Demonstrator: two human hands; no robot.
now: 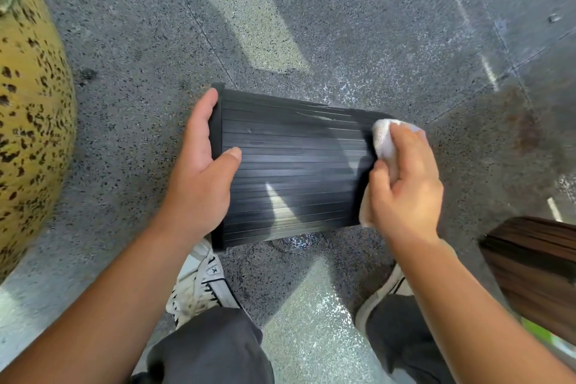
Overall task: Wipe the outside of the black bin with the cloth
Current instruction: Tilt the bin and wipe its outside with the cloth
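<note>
The black bin point(293, 165) is ribbed and lies on its side in the air above the floor, rim to the left, bottom to the right. My left hand point(202, 171) grips the rim end, thumb on the ribbed wall and fingers curled over the rim. My right hand point(408, 187) presses a crumpled white cloth point(385, 139) against the bin's right end, near its bottom edge. The wall shows wet, shiny streaks. The bin's inside is hidden.
Speckled grey stone floor point(343, 25) lies all around, wet in patches. A large yellow spotted rounded object point(28, 109) fills the left edge. A brown ribbed object point(536, 271) stands at the right. My two shoes point(202, 284) and dark trouser legs are directly below the bin.
</note>
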